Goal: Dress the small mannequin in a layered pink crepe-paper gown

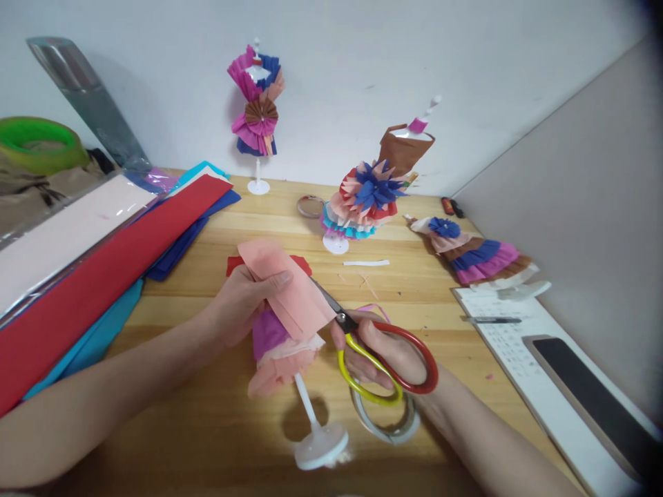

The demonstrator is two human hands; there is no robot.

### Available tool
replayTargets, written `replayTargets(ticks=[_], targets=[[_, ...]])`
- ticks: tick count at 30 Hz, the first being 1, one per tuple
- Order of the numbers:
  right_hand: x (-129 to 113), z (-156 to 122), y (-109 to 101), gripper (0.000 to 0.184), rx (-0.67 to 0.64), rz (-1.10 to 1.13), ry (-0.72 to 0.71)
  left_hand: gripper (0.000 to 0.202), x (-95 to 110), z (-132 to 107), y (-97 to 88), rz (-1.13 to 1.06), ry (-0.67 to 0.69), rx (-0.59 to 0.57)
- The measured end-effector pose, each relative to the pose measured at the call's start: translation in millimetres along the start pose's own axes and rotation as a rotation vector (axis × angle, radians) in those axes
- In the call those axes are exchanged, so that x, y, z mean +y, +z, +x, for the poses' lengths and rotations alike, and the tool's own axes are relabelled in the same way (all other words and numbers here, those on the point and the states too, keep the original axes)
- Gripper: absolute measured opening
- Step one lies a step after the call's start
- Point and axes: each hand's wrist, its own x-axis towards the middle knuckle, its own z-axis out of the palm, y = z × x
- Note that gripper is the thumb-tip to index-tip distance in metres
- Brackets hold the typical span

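My left hand (248, 297) pinches a folded piece of pink crepe paper (295, 290), thumb on top. In my right hand (386, 352) is a pair of scissors (396, 328) with one red and one yellow handle loop. Their dark blades reach behind the paper's right edge; how far they are parted is hidden. Beneath the pink paper lies a small dress-form stand (321, 445), tilted, its white base toward me. It wears a purple, white and pink paper skirt (282, 362). A red paper piece (235, 264) shows behind my left hand.
Two dressed mini mannequins (262, 110) (373, 190) stand at the back, and another paper dress (481, 259) lies at right. Crepe paper sheets (119, 269) fill the left. A tape roll (386, 431) lies below my right hand. A phone (585, 393) rests on a white board (497, 345).
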Motion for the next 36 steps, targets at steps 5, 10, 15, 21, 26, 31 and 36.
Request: replayTargets(ticks=[5,10,15,21,26,31,36], targets=[[-1.3,-2.3,-0.6,0.048,-0.036,0.014,0.040,0.035,0.0,-0.3,-0.9,-0.019,-0.005,-0.004],[-0.1,-4.1,-2.1,0.055,-0.083,0.018,0.044,0.032,-0.8,-1.5,-1.5,0.003,-0.043,-0.084],[2.4,-3.7,-0.1,0.057,-0.046,-0.004,0.046,0.028,-3.5,-4.7,0.7,0.000,-0.063,-0.068],[1.6,-3.6,3.1,0.049,-0.010,-0.067,0.014,0.029,-2.7,-7.1,4.9,-0.002,-0.098,-0.064],[1.5,-1.5,4.3,0.047,0.036,-0.163,-0.029,0.031,-2.7,-7.0,4.1,0.015,-0.111,-0.057],[5.8,-5.6,2.3,0.047,0.010,-0.051,0.027,0.029,-2.7,-7.4,4.0,0.017,-0.110,-0.057],[8.1,-7.1,0.3,0.056,-0.011,-0.035,0.042,0.029,-3.7,-8.2,4.8,0.040,-0.130,-0.071]])
